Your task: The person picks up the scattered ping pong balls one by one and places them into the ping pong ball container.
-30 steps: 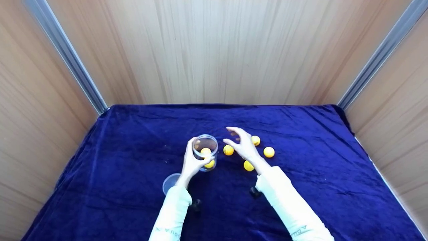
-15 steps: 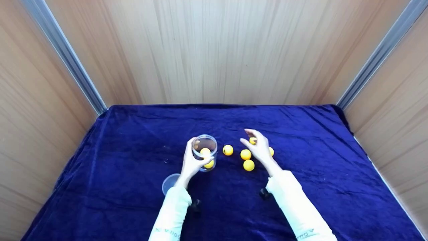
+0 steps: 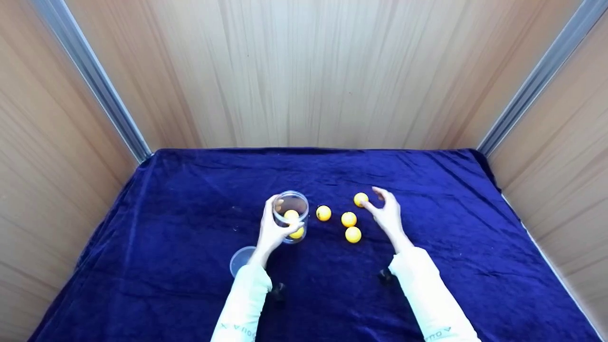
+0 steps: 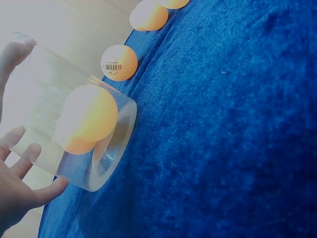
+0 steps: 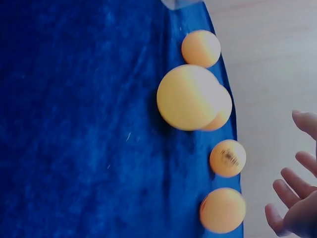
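My left hand (image 3: 274,233) grips a clear plastic jar (image 3: 305,229), its open mouth up. Inside the jar are orange table tennis balls (image 4: 91,114), two of them visible in the left wrist view. My right hand (image 3: 390,216) is over the cloth at the right, fingers spread apart and nothing between them. Just left of its thumb lies one ball (image 3: 361,199). Another ball (image 5: 223,210), hidden by this hand in the head view, shows closest to the fingers in the right wrist view.
Between the hands lie three more balls, one beside the jar (image 3: 324,213) and a pair close together (image 3: 353,234). A clear round lid (image 3: 241,261) lies partly under the left forearm. Blue velvet cloth (image 3: 180,204) covers the table, with wood-grain panels (image 3: 304,71) around it.
My right hand has moved right from near the jar, past several balls, uncovering the pair and covering the rightmost ball. The left hand and jar stay put.
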### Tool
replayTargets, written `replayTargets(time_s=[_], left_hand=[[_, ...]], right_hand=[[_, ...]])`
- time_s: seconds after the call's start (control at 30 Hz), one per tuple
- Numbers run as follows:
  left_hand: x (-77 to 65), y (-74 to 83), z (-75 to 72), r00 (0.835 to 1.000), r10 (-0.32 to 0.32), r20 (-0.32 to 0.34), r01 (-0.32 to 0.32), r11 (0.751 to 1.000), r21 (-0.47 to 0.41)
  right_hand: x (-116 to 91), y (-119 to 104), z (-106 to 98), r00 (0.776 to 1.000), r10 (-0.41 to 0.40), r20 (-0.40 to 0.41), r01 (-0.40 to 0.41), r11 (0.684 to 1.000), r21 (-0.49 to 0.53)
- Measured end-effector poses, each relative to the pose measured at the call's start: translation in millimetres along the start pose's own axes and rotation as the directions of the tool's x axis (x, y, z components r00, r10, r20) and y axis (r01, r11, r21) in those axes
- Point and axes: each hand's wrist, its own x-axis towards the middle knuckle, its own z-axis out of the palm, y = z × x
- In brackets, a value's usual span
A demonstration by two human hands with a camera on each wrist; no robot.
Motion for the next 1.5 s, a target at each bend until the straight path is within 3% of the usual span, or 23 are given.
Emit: replayTargets(time_s=[0.4, 1.1, 1.4, 1.5], left_hand=[[0.1, 0.0, 0.3, 1.000, 0.010, 0.004, -0.010, 1.000, 0.004], [-0.6, 2.0, 0.3, 1.000, -0.005, 0.005, 0.005, 1.000, 0.008], [2.4, -32.9, 1.9, 1.000, 0.006, -0.001, -0.006, 0.999, 0.037], [2.5, -35.7, 2.0, 1.000, 0.001, -0.003, -0.001, 1.000, 0.030]], right_hand=[[-6, 25, -11, 0.986, 0.167, -0.024, -0.168, 0.985, -0.049], [-16, 48, -11, 0.948, 0.318, 0.018, -0.314, 0.943, -0.112], [-18, 51, -12, 0.950, 0.309, 0.038, -0.303, 0.947, -0.109], [-18, 52, -12, 0.951, 0.306, 0.042, -0.301, 0.948, -0.104]])
